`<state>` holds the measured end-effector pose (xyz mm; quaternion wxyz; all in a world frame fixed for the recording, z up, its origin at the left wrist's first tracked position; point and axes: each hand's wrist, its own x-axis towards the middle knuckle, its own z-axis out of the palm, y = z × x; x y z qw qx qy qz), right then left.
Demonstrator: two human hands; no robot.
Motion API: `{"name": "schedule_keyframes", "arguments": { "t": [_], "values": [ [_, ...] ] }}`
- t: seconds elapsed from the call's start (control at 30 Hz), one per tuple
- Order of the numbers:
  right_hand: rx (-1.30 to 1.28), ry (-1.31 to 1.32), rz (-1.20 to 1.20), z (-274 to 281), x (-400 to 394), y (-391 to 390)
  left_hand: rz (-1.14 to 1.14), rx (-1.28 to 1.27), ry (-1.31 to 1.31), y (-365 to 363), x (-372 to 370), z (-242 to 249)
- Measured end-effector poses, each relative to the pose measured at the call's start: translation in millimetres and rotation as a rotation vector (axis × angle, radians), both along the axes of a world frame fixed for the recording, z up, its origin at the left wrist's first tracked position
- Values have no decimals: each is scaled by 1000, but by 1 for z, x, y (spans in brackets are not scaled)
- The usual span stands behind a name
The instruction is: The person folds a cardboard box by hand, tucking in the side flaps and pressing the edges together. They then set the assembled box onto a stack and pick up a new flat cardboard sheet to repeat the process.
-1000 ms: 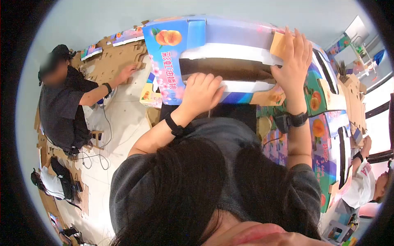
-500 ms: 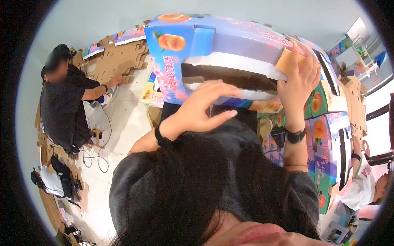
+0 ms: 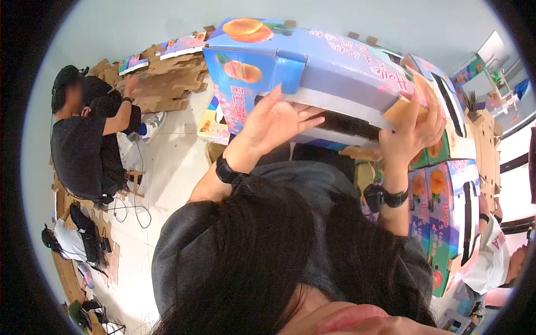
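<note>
A large blue and lilac carton printed with peaches lies across in front of me, with a long dark opening on the side facing me. My left hand is at the left end of that opening, fingers spread, palm partly toward me, beside the blue end flap. At the carton's right end my right hand has its fingers bent around the edge and a tan cardboard flap.
Several printed cartons are stacked at the right. Flattened brown cardboard lies at the back left, near a seated person in black. Another person in white is at lower left, and one in white at right. A cable lies on the floor.
The carton has tilted, showing more of its printed top face and less of the opening. My left hand has risen toward the end flap. The seated person's arm has moved.
</note>
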<state>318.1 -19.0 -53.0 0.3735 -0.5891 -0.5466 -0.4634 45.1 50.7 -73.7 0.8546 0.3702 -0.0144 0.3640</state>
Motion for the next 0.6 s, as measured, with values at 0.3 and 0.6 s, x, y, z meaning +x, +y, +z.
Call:
{"name": "schedule_keyframes", "arguments": {
  "t": [0.3,0.6],
  "values": [
    [136,-25,9,-24,-3,-15,162,-20,-49,3,0,-20],
    [184,-37,-41,-31,2,-22,140,88,9,-13,7,-11]
  ]
}}
